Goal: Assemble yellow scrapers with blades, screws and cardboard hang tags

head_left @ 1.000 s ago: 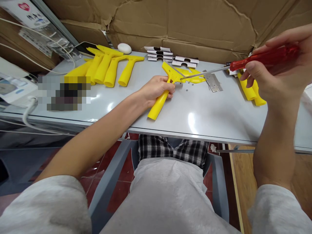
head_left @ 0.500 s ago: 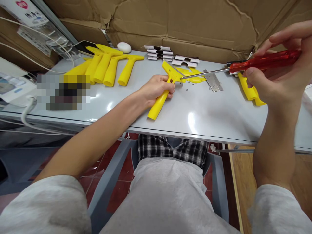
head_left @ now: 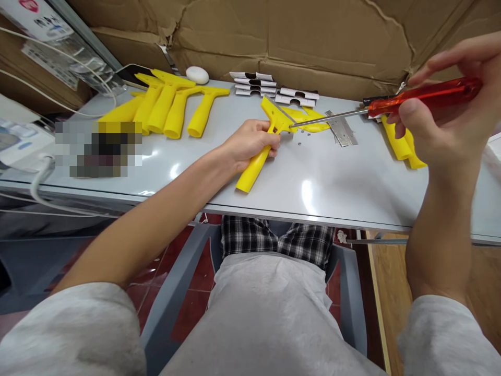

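With the yellow T-shaped tool (head_left: 254, 169) as my clock's centre and twelve pointing away from the wearer, I have the grey tabletop (head_left: 360, 193) running wide, its front edge at six, and cardboard (head_left: 305, 42) walling off twelve. I read most elbow room toward four; near ten, similar yellow pieces (head_left: 171, 110) crowd that side. From between two and three slants a red-handled screwdriver (head_left: 425, 98), tip at the tool's head; my right hand (head_left: 454, 117) grips its handle, thumb on the near side, index finger lifted off, others partly hidden. My left hand (head_left: 258, 142) wraps the tool's neck, thumb and fingers closed around it, handle end toward seven. I judge the tool light, stiff plastic, slightly slick; the neck is the place to hold, clear of the tip. At three, thin metal plates (head_left: 343, 130) may have sharp edges. Nearer in, tiny metal bits (head_left: 309, 134) could skitter if brushed.
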### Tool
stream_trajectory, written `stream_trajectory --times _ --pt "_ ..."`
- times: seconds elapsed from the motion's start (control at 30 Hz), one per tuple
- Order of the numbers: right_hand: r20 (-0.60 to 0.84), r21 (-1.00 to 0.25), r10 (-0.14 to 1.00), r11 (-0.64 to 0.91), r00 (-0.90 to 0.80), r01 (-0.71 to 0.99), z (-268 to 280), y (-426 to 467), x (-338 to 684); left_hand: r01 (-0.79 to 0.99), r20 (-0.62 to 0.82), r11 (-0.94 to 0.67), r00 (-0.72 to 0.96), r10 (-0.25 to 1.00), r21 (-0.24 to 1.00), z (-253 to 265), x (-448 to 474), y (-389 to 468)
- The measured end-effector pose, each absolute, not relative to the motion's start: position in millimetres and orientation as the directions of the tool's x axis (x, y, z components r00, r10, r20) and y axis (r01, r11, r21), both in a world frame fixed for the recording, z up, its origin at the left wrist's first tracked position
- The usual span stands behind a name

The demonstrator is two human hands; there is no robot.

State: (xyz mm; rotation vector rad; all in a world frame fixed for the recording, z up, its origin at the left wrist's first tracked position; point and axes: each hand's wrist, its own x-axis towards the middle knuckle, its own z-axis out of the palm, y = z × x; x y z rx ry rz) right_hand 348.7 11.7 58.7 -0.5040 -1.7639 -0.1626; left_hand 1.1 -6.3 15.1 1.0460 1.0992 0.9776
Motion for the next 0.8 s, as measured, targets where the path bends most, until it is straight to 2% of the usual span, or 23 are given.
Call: stream_trajectory --times 0.27,0.33,0.43,0.6,0.7,0.8 --pt "0.945 -0.226 0.292 0.91 -0.149 0.349 58.4 17.5 350.4 -0.075 -0.198 0.216 0.194 0.961 0.974 15.6 0.2 -5.2" --pt "0.948 -0.211 0.278 0.914 -0.156 0.347 57.6 21.9 354.2 -0.072 -0.198 0.215 0.197 0.96 0.974 15.5 -0.1 -5.2" --pt "0.969 -0.12 0.186 0.927 -0.159 0.356 57.0 25.4 359.8 -0.07 -0.191 0.208 0.196 0.962 0.976 15.1 -0.1 -5.4" --pt "0.943 -0.066 0.21 0.879 -0.259 0.472 61.7 10.5 353.6 -0.074 -0.182 0.2 0.201 0.963 0.977 13.9 -0.2 -5.2" --pt "0.943 -0.123 0.223 0.924 -0.248 0.363 62.7 6.5 345.0 -0.071 -0.174 0.192 0.207 0.963 0.979 14.3 -0.5 -5.2" --pt "0.955 -0.195 0.23 0.963 -0.188 0.186 60.4 15.5 345.5 -0.068 -0.174 0.191 0.206 0.963 0.979 15.6 -0.2 -5.9"
